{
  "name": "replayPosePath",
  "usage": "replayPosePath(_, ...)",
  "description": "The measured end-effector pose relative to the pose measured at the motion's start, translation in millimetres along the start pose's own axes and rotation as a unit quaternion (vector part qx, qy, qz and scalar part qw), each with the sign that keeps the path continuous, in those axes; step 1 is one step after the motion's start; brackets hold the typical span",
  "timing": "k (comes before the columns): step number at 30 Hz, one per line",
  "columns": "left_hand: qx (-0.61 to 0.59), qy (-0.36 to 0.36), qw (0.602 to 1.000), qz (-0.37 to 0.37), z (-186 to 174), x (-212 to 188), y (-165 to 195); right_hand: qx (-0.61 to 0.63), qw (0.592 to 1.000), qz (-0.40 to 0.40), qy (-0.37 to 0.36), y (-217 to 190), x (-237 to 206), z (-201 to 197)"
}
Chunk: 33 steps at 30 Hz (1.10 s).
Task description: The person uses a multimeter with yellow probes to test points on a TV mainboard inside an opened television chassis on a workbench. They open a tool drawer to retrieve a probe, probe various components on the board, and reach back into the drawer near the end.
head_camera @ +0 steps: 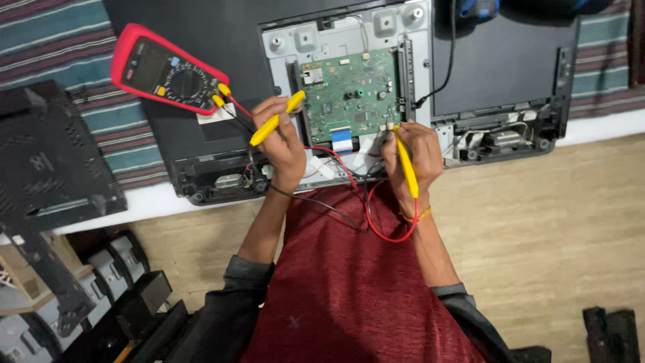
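The multimeter point(171, 69) lies left of the circuit board point(349, 94), on the opened monitor point(201, 40)

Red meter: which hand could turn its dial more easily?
Probably the left hand: it is nearer the red meter, on the same side. The right hand is farther off, holding its yellow probe by the green board.

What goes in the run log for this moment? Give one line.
left hand: holds yellow probe | right hand: holds second yellow probe at green circuit board edge | red multimeter: lying left of board
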<state>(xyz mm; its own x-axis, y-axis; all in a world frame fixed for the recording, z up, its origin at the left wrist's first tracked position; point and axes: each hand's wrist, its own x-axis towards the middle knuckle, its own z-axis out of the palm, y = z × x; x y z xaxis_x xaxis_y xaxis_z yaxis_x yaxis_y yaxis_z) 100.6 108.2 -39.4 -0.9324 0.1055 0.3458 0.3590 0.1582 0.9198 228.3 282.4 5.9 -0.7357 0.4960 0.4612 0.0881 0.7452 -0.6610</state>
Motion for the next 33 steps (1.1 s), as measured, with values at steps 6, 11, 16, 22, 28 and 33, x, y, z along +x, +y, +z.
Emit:
replayPosePath(6,0.01,0.005,1.0,0.029,7,0,1,-0.004,0.999,0.017,-0.052,7,-9,-9)
replayPosePath(11,0.057,0.011,0.997,0.043,10,1,5,-0.018,1.0,-0.01,-0.014,26,-12,3)
replayPosePath(16,0.01,0.001,1.0,0.006,13,3,5,-0.014,0.999,-0.027,-0.009,33,-16,5)
replayPosePath(22,0.066,0.002,0.997,0.049,7,3,8,-0.023,1.0,-0.01,-0.014,25,-13,2)
replayPosePath(28,0.009,-0.015,1.0,0.017,5,6,12,-0.038,0.999,-0.014,0.004,15,-7,5)
replayPosePath(33,0.016,-0.009,1.0,0.023,6,5,8,-0.014,1.0,-0.008,-0.008,16,-7,3)
